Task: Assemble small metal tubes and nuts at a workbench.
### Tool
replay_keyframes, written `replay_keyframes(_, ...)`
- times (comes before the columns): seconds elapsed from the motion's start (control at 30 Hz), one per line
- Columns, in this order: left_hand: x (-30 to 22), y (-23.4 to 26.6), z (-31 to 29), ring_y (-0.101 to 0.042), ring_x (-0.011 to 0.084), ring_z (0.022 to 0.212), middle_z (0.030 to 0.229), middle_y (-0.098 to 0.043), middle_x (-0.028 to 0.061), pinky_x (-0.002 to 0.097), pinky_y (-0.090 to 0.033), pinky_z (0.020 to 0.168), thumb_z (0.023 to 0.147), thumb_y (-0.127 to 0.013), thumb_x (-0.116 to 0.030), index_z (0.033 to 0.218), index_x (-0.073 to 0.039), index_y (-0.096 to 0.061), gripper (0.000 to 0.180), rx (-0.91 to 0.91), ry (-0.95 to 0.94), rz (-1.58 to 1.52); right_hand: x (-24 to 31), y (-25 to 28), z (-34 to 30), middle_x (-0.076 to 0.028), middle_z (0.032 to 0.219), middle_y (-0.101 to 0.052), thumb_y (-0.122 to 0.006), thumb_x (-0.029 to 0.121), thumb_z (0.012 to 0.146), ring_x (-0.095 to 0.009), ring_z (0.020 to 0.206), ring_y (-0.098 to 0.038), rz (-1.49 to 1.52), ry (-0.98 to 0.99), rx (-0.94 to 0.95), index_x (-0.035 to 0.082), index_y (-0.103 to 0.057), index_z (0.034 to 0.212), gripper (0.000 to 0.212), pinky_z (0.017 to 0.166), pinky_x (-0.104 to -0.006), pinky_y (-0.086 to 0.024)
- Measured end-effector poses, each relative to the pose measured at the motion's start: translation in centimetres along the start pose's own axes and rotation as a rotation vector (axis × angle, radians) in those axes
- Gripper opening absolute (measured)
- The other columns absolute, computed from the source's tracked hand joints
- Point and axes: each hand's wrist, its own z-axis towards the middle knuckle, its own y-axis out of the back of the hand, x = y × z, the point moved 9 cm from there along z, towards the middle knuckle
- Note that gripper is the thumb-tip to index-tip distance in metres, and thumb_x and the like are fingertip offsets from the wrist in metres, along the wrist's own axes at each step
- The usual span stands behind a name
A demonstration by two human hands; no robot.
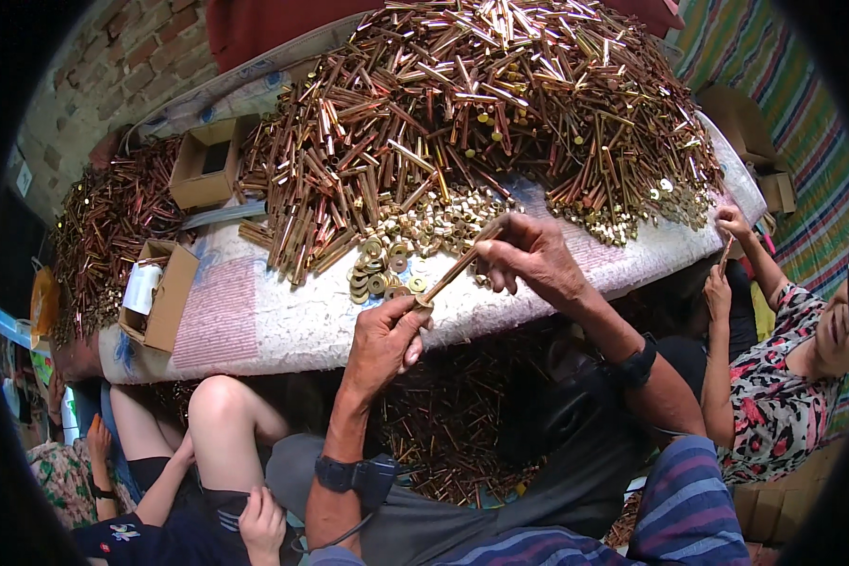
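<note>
A long copper-coloured bolt (451,276) slants between my hands, just above the front edge of the padded table (222,325). My right hand (530,257) has its upper end between thumb and bent fingers. At the lower end, my left hand (387,335) pinches a brass-coloured washer (424,301) against the bolt; whether the bolt passes through it I cannot tell. Close by lie several loose flat washers (377,283). Behind them is a scatter of small nuts (443,215). Beyond rises a large heap of similar copper-coloured bolts (500,90).
At the left stand two open cardboard boxes (168,307) and another bolt heap (113,212). More bolts (453,415) lie beneath the table. A co-worker at the right holds a thin rod (726,253); other people sit at the left. Small washers (677,203) lie at the far right.
</note>
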Motion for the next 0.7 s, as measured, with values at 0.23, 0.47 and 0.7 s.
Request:
replay_keyframes(0.23, -0.3, -0.7, 0.2, -0.066, 0.0132, 0.062, 0.075, -0.067, 0.0074, 0.0247, -0.056, 0.048, 0.099, -0.061, -0.012, 0.124, 0.006, -0.065, 0.031, -0.01, -0.006, -0.095, -1.3, -4.1, -0.5, 0.001, 0.071, -0.063, -0.071, 0.022, 0.096, -0.005, 0.061, -0.053, -0.285, -0.03, 0.143, 0.001, -0.069, 0.099, 0.021, 0.052, -0.0231, -0.042)
replay_keyframes(0.47, 0.4, -0.2, 0.3, -0.067, 0.0132, 0.062, 0.075, -0.067, 0.0087, 0.0257, -0.057, 0.049, 0.1, -0.06, -0.011, 0.113, 0.009, -0.067, 0.025, 0.041, -0.009, -0.05, -1.7, -3.5, -0.5, -0.001, 0.074, -0.064, -0.071, 0.026, 0.095, -0.007, 0.064, -0.056, -0.236, -0.173, 0.215, 0.002, -0.071, 0.108, 0.027, 0.054, -0.0244, -0.045)
replay_keyframes(0.7, 0.2, 0.6, 0.2, -0.064, 0.0118, 0.056, 0.07, -0.064, 0.0066, 0.0255, -0.056, 0.047, 0.101, -0.06, -0.012, 0.103, 0.008, -0.067, 0.021, -0.011, -0.023, -0.08, -2.3, -0.8, -1.3, -0.012, 0.084, -0.071, -0.07, 0.024, 0.09, -0.027, 0.072, -0.07, -1.017, 0.214, 0.106, 0.011, -0.071, 0.115, 0.028, 0.065, -0.0404, -0.055)
